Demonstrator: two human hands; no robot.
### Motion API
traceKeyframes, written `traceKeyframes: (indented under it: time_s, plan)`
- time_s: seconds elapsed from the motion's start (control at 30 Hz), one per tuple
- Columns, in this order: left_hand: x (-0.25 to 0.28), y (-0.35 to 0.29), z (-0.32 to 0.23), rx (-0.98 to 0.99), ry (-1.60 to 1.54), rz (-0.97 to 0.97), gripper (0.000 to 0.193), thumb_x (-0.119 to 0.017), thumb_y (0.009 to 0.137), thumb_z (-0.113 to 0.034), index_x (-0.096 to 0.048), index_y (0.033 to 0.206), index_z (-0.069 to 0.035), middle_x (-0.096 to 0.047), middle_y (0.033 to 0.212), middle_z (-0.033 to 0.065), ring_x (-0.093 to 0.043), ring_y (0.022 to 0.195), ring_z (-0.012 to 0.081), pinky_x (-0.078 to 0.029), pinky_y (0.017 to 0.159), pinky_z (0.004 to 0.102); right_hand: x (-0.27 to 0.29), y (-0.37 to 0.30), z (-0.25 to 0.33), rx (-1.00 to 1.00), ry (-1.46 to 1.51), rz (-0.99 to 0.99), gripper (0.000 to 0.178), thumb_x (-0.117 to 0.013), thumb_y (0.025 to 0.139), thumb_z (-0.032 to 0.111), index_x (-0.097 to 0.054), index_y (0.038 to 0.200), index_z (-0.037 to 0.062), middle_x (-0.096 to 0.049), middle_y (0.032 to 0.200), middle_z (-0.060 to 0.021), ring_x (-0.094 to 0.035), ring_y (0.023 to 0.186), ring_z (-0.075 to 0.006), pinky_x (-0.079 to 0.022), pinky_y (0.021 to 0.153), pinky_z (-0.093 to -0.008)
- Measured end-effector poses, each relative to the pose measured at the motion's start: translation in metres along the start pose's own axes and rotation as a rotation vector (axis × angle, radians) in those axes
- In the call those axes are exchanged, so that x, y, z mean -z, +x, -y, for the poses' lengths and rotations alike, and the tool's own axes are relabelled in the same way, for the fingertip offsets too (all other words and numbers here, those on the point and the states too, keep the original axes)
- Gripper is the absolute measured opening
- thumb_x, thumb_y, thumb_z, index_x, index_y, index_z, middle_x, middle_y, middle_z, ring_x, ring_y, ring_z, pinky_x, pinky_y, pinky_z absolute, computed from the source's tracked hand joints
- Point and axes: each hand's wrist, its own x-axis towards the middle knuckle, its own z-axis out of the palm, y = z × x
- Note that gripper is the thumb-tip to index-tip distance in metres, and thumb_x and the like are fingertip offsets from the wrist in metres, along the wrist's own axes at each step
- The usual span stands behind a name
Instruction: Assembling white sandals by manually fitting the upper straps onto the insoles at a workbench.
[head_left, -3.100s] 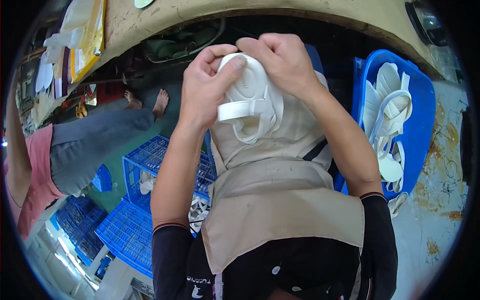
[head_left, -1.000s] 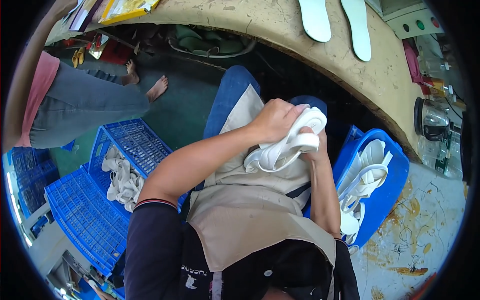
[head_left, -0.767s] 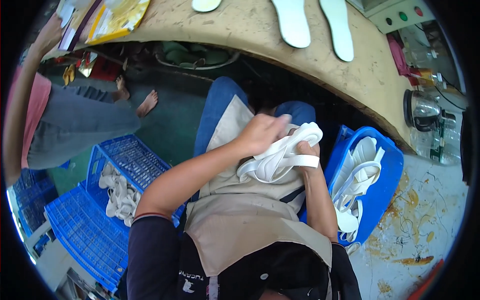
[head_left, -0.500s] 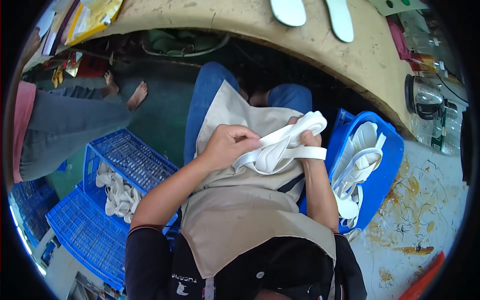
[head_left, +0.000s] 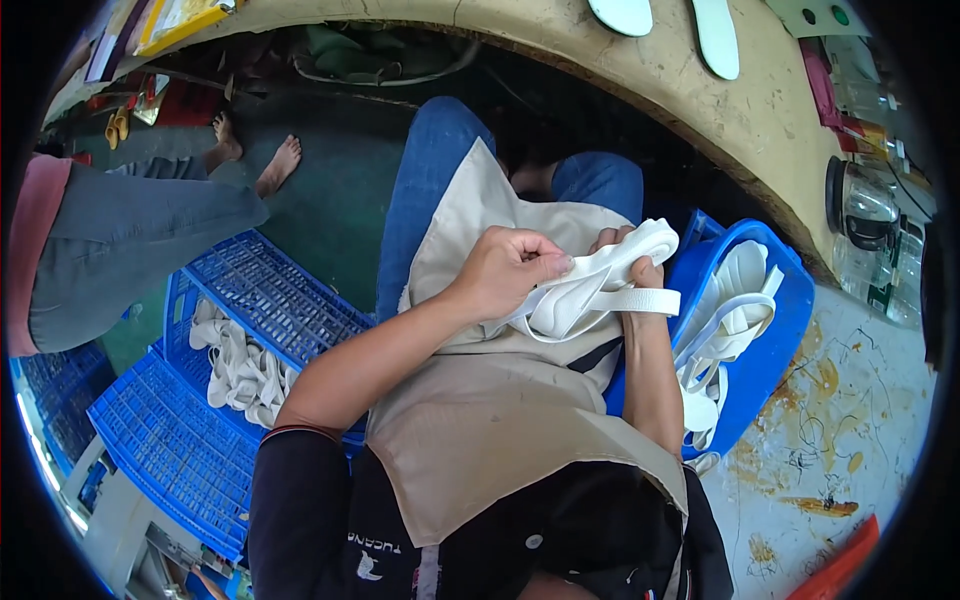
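Note:
Over my apron-covered lap I hold a white strappy sandal (head_left: pixel 573 303), its woven straps looping toward me. My right hand (head_left: pixel 645 275) is wrapped round its far right end, with the thumb on top and the other fingers partly behind it. My left hand (head_left: pixel 515 268) pinches the sandal's upper edge between thumb and forefinger, just left of the right hand. Whether anything small lies in that pinch is hidden. A loose strap end (head_left: pixel 650 301) sticks out across my right wrist.
A blue bin (head_left: pixel 785 345) with more white sandals stands right of my right forearm. Blue crates (head_left: pixel 180 440) with white shoe parts are at left, near another person's leg (head_left: pixel 150 240). Pale soles (head_left: pixel 716 40) lie on the curved bench (head_left: pixel 600 50) ahead; clear bottles (head_left: pixel 868 220) stand at right.
My left hand has moved right along the sandal's edge, closer to my right hand. The right hand keeps its grip. The whole view has shifted slightly.

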Motion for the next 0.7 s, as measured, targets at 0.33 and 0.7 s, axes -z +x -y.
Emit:
traceKeyframes:
  time_s: [0.33,0.7]
  plan:
    - [-0.012,-0.002,-0.028,0.221,-0.029,0.054,0.01,-0.068,0.088,-0.003,-0.073,0.094,0.003,-0.068,0.079,0.0048,-0.054,0.062,0.0096,-0.044,0.056,0.0219,-0.023,-0.007,0.017,-0.019,0.012,0.07,0.048,-0.087,0.071,0.043,-0.066,0.095,0.0063,-0.065,0.084,-0.0129,-0.063,0.078,-0.0223,-0.053,0.07,-0.032]
    - [-0.003,-0.021,-0.053,-0.725,0.813,-0.057,0.019,-0.062,0.087,0.001,-0.071,0.103,0.001,-0.068,0.084,0.0122,-0.059,0.066,0.0219,-0.049,0.063,0.0294,-0.019,0.003,0.016,0.027,-0.334,-0.075,0.042,-0.08,0.073,0.023,-0.068,0.105,-0.0017,-0.071,0.092,-0.0142,-0.064,0.073,-0.0194,-0.052,0.067,-0.0288]
